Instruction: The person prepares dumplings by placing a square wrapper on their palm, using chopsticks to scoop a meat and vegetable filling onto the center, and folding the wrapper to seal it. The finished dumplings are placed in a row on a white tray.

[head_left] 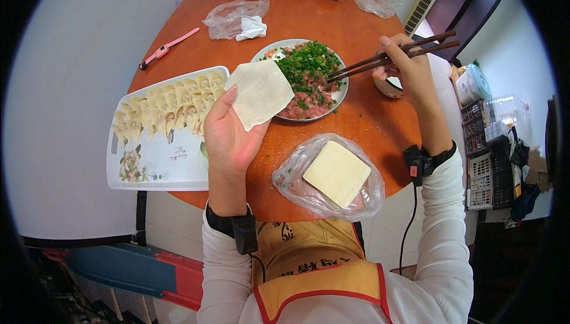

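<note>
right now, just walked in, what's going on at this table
A person holds a pale wrapper in the left hand. The right hand grips dark chopsticks, their tips at the minced meat and chopped greens on a plate. Folded dumplings sit in rows on a white tray at the left. More wrappers lie stacked on a plastic bag nearer the person.

A smooth, glossy finish is shown by the wood-toned table (338, 24). The chopsticks (359, 66) appear to be made of dark wood. A matt, smooth face is presented by the single wrapper (259, 94) and by the wrapper stack (337, 174), which is underlaid by a crinkled, shiny plastic bag (289, 172). Smooth, plastic-like material is seen in the tray (157, 177), creased cloth in the apron (323, 288).
</note>
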A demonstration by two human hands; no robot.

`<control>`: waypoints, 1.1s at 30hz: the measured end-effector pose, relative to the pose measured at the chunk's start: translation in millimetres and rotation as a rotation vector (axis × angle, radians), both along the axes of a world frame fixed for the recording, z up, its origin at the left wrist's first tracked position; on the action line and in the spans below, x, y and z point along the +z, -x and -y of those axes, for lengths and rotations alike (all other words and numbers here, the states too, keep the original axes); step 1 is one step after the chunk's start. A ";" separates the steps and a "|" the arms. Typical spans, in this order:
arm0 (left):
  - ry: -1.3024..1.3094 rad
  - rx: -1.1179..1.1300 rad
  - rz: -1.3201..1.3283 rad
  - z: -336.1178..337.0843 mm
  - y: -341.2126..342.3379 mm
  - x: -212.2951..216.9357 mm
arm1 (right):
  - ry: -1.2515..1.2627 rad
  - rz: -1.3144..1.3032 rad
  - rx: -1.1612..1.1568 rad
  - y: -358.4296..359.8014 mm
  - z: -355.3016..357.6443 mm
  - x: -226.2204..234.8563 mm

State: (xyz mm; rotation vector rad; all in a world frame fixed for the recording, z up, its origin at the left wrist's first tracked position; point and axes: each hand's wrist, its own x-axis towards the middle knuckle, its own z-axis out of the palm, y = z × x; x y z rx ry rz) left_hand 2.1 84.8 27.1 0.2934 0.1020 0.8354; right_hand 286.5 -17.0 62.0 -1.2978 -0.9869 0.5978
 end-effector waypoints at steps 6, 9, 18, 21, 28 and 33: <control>-0.016 -0.027 0.035 -0.8 0.7 -2.9 | 0.082 0.118 -0.022 6.5 6.8 1.5; -0.011 -0.024 0.025 -0.5 0.8 -2.8 | 0.118 0.081 -0.034 11.5 2.2 -5.9; -0.014 0.003 -0.004 -0.6 -0.1 -2.4 | 0.050 -0.099 0.011 20.6 -14.8 -30.1; -0.017 -0.011 0.015 -1.2 0.9 -3.3 | 0.027 -0.161 -0.019 26.9 -12.9 -33.8; -0.040 0.011 -0.048 0.8 -0.1 -0.9 | -0.055 -0.243 -0.095 16.9 0.8 -31.4; -0.030 0.002 -0.029 0.2 -0.3 -2.6 | -0.097 -0.288 -0.065 11.8 10.3 -23.5</control>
